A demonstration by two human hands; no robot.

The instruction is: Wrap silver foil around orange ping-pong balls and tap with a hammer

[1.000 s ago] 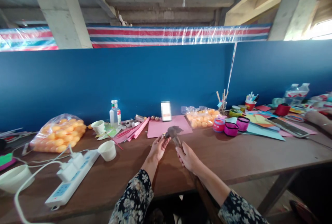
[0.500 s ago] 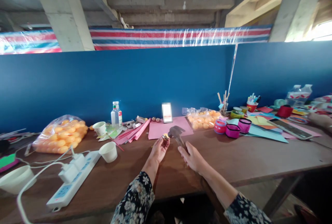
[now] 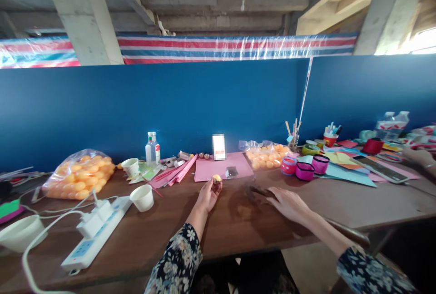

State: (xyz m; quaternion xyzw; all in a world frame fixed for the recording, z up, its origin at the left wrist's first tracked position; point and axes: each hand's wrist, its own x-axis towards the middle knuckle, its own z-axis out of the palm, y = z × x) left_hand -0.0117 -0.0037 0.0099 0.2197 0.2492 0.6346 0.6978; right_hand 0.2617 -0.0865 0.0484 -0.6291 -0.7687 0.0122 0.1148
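Observation:
Pinched in the fingertips of my left hand (image 3: 208, 196) is a small round ball (image 3: 216, 178), yellow on top and darker below. My right hand (image 3: 289, 202) is farther right, low over the brown table, closed round a hammer. The hammer (image 3: 260, 191) is blurred at its head, and the end of its long handle shows beyond my wrist. Behind my left hand, pink paper (image 3: 206, 169) lies flat with a small dark see-through piece (image 3: 232, 173) on it.
Bags of orange balls (image 3: 80, 176) stand left and back right. A power strip (image 3: 97, 235), cups (image 3: 141, 198) and bottles (image 3: 152, 149) are left. Purple-rimmed rings (image 3: 305, 171), coloured papers and a phone (image 3: 383, 169) lie right. Another person's hand (image 3: 418, 157) is at far right.
My right hand and the hammer have moved right, away from the ball, uncovering the dark piece on the pink paper. My left hand has stayed almost in place with the ball.

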